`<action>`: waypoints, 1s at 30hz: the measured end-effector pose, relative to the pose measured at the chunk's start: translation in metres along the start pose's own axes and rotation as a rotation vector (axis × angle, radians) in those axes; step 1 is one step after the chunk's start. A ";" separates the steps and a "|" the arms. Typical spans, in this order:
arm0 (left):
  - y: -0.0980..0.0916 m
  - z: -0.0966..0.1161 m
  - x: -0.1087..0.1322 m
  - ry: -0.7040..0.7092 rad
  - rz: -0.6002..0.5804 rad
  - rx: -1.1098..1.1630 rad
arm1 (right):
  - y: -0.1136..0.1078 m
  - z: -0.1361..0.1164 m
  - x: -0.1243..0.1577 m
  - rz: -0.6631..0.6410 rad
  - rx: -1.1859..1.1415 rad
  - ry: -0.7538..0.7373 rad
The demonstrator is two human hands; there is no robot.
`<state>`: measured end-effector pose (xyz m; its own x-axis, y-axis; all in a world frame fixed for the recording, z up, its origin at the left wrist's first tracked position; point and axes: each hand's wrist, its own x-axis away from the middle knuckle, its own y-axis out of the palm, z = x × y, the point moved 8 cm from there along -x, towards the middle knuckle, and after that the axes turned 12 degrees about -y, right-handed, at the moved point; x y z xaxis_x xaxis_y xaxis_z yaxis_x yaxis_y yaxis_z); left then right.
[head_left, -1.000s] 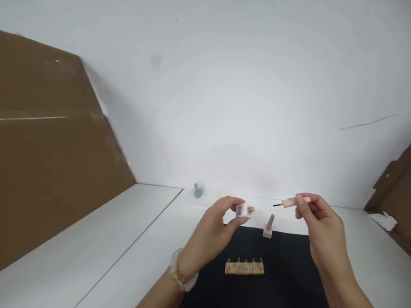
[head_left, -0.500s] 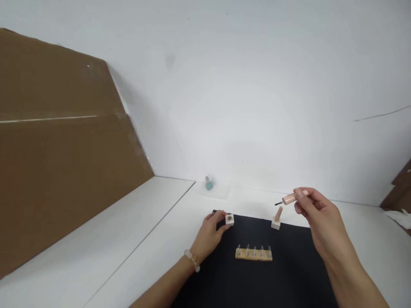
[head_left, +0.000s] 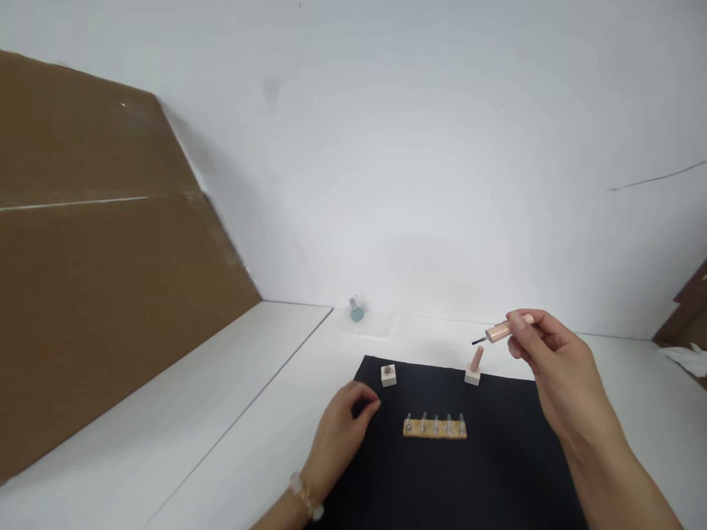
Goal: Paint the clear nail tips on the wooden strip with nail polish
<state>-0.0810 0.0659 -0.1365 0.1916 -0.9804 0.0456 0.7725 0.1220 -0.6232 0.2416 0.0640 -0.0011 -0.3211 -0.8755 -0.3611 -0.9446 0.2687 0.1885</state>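
Observation:
My right hand pinches a pink nail polish brush cap, its dark brush tip pointing left, raised over the black mat. A small square open polish bottle stands at the mat's far left corner. My left hand rests at the mat's left edge just below it, fingers loosely curled and holding nothing. A second square bottle with a pink cap stands under the brush. A wooden holder with several clear nail tips lies in the mat's middle.
A teal polish bottle stands by the white back wall. Brown cardboard leans along the left side of the white table. More cardboard and a crumpled white tissue sit at the far right.
My left hand lowered the open bottle from the air onto the mat's far left corner, let go of it and drew back. My right hand kept the brush raised.

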 end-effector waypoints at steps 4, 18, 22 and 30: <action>0.023 0.011 0.030 -0.012 -0.131 0.019 | 0.001 0.001 0.000 -0.011 0.004 0.010; 0.048 0.016 0.026 -0.015 -0.149 0.125 | 0.009 -0.005 0.004 -0.065 -0.044 0.005; 0.047 0.018 0.028 0.003 -0.139 0.168 | 0.008 -0.006 0.004 -0.047 -0.054 0.007; 0.046 0.020 0.029 -0.028 -0.103 0.189 | 0.010 -0.005 0.004 -0.033 -0.066 0.026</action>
<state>-0.0282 0.0457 -0.1482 0.1204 -0.9848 0.1249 0.8883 0.0507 -0.4565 0.2312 0.0615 0.0045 -0.2868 -0.8939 -0.3446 -0.9480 0.2129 0.2366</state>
